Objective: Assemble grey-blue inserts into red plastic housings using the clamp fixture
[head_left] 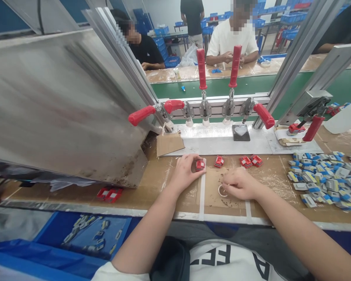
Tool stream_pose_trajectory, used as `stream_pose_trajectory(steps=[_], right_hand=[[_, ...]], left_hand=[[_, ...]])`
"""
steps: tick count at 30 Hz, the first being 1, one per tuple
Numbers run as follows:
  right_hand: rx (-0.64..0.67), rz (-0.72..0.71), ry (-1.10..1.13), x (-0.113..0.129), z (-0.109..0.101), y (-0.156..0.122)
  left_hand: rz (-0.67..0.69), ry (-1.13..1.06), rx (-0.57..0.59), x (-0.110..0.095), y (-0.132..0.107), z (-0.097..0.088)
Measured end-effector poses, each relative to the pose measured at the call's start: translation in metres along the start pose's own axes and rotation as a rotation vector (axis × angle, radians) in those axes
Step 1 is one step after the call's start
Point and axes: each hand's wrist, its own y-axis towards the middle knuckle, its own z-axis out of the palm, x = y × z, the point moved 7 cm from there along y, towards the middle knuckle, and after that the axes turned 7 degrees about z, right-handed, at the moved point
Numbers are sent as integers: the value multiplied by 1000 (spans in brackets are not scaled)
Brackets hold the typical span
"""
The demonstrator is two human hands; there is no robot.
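Note:
My left hand (185, 171) rests on the cardboard-covered bench (163, 183), its fingers pinched round a small red part (200, 165). My right hand (239, 183) lies curled beside it, fingertips pressed together over a small ring-shaped mark (221, 191); what it holds, if anything, is hidden. Further red parts lie in a row just beyond: one red part (219, 161) in the middle and two red parts (250, 160) to the right. A black square pad (241, 132) sits on the white fixture plate (216, 144) under the clamps.
Red-handled toggle clamps (202, 70) stand along an aluminium frame behind the plate. A heap of blue-and-grey parts (324, 177) covers the right side. A big metal sheet (58, 105) slopes at left, with red parts (109, 194) below it. A blue bin (87, 234) sits lower left. People sit across the conveyor (234, 84).

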Motion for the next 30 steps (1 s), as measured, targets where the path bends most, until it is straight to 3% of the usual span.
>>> stream_pose_trajectory(steps=[3,6,9,13,17,19,22,30], right_hand=[[43,-15,-144,5,4,0],[55,-12,-150,7,6,0],[52,19,-100,4,6,-2],[-95,75,109,-7,-6,-6],[-479,236,304,-33,-34,-12],[-606,333,315,-45,-41,-14],[-631,393,254,-54,-40,-12],[-582,384,52,-53,-33,-7]], left_hand=[[65,148,2,-19,7,0],[111,260,2,-47,23,20],[67,367,-3,-60,38,41],[91,371,21,-65,43,53],[119,140,27,-64,37,52],[107,79,34,-62,35,53],[106,96,41,-62,34,55],[132,168,44,-64,35,55]])
